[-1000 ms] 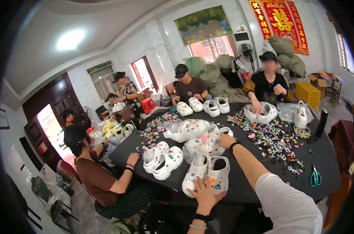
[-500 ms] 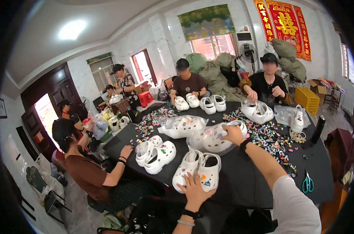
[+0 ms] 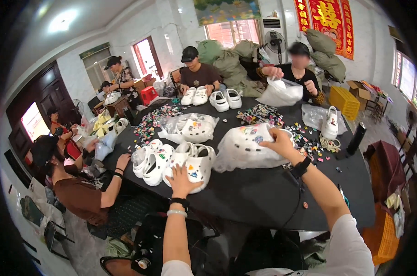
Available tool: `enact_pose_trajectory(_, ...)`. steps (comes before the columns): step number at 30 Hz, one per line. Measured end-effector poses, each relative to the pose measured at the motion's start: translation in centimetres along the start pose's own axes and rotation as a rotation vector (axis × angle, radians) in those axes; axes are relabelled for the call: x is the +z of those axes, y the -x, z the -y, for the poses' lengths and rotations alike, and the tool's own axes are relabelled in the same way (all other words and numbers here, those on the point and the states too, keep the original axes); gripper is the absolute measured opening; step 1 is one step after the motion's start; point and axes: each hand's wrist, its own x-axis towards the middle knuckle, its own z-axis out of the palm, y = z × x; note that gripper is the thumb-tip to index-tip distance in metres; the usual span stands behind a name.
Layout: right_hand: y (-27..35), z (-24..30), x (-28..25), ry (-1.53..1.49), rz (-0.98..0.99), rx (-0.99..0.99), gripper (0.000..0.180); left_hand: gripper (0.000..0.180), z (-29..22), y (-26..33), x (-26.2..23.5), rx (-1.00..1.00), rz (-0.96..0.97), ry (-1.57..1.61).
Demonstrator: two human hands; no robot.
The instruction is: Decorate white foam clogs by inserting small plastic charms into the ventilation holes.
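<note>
A pair of white clogs with colourful shoe charms stands on the black table in front of me. My left hand lies on their fronts, fingers spread. To its right is a clear plastic bag with white charm-studded clogs inside. My right hand grips the bag's right side, thumb and fingers bent over it. Another white pair sits close against the left of the pair under my left hand. Farther back lies a second bagged pair.
Loose shoe charms are heaped across the table. At the right stand a black bottle, a single white clog and a cord bundle. A co-worker sits at the left; another, far right, holds a bagged item.
The clogs under my left hand have moved left against the neighbouring pair. The bagged clogs at my right hand have shifted right. My view has turned; the far-right co-worker's clogs are now bagged and raised.
</note>
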Motion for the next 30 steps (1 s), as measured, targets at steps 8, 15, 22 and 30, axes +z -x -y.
enact_pose_trajectory(8,13.9,8.3,-0.5,0.108,0.072,-0.044,0.036,0.092,-6.1,5.7,0.1,0.095,-0.068,0.639)
enact_pose_trajectory(15,22.5,7.5,-0.2,0.133,0.04,-0.07,0.035,0.053,-12.4,14.6,1.0,-0.08,0.271,1.558)
enact_pose_trajectory(22,21.3,4.7,-5.8,0.214,-0.044,0.008,0.043,0.069,-13.5,15.2,1.6,0.013,0.117,0.965)
enact_pose_trajectory(30,15.6,-1.0,-2.2,0.424,0.102,-0.254,0.064,0.048,-12.9,13.8,2.4,0.0,0.124,1.028)
